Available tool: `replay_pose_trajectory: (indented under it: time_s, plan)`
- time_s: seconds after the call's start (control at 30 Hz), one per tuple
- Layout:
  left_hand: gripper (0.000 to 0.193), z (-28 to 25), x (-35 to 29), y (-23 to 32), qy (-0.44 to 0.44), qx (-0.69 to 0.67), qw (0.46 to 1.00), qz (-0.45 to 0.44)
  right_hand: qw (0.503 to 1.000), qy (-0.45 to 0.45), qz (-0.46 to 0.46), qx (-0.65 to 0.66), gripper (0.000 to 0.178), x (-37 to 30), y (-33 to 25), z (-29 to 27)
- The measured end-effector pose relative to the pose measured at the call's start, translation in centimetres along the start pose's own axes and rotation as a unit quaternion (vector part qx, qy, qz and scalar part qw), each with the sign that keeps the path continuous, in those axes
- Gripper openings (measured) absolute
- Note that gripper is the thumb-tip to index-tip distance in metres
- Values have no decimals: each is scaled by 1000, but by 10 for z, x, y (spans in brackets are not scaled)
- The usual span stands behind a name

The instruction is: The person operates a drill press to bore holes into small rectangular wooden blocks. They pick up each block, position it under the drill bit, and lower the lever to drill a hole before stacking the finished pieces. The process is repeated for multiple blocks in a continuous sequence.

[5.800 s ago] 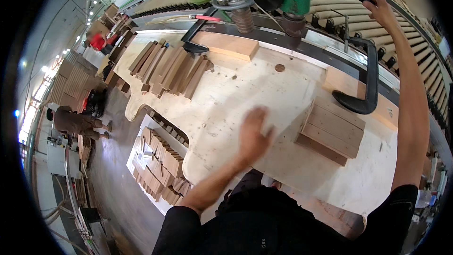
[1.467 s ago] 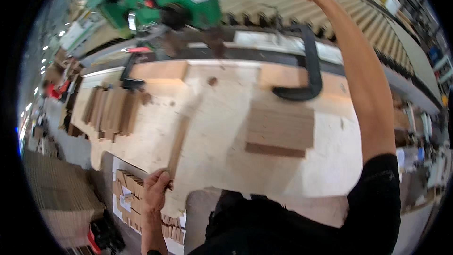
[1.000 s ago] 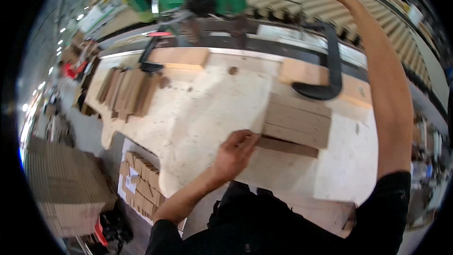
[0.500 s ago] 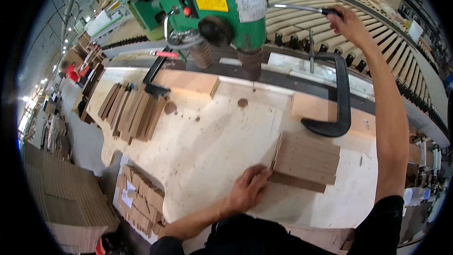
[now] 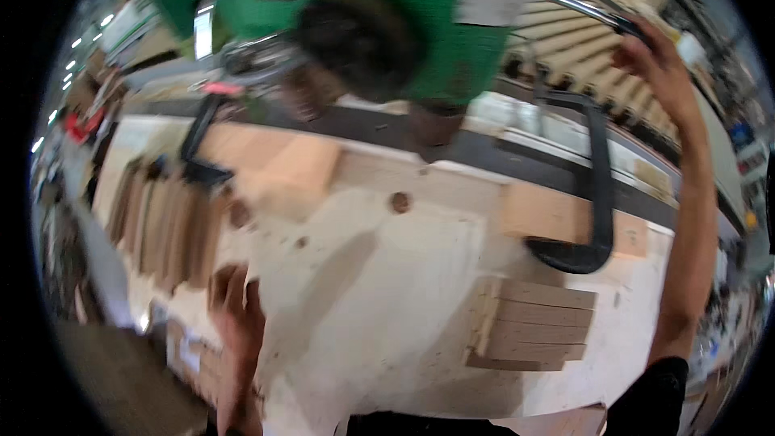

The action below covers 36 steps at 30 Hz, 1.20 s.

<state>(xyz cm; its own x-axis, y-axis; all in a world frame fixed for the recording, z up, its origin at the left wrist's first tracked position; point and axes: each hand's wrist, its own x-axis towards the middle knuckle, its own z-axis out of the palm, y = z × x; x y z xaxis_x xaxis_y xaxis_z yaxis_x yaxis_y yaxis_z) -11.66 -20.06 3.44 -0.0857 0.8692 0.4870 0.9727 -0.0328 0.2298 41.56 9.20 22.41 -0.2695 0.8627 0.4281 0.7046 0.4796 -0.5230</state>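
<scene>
My right hand [image 5: 655,60] is closed round the dark grip of the metal feed lever [image 5: 569,2], on the right side of a green drill press [image 5: 464,60]. At the left, my left hand [image 5: 236,311] is at the near end of a row of narrow wooden strips [image 5: 165,230]. Its fingers are slightly bent and apart, with nothing seen in them; whether they touch a strip cannot be made out. A block of stacked wooden strips [image 5: 541,327] lies at the right on the pale work board [image 5: 387,299], apart from both hands.
A black clamp [image 5: 601,186] holds a light wood block [image 5: 545,211] at the right. Another clamp [image 5: 196,141] sits by a second block [image 5: 282,163] at the left. Behind the press runs a roller conveyor [image 5: 565,40]. More wood pieces [image 5: 208,375] lie at lower left.
My left hand has left the stacked strips and moved left to the row of strips. My right hand stays on the lever. The view has shifted, with the press now larger.
</scene>
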Motion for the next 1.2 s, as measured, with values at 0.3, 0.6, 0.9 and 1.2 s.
replay_pose_trajectory:
  time_s: [0.3,0.6,0.9,1.2]
  plan:
    - [38,-2,12,-75,42,249,964,-82,994,-4,45,-104,64,10,33,0]
    - [21,26,12,-88,30,171,977,-122,998,36,58,-3,52,-2,3,13]
    - [20,37,31,-30,-18,-32,993,-114,999,9,-3,53,43,0,-12,12]
    - [18,103,88,107,-17,-146,972,182,998,-13,33,59,44,1,-17,6]
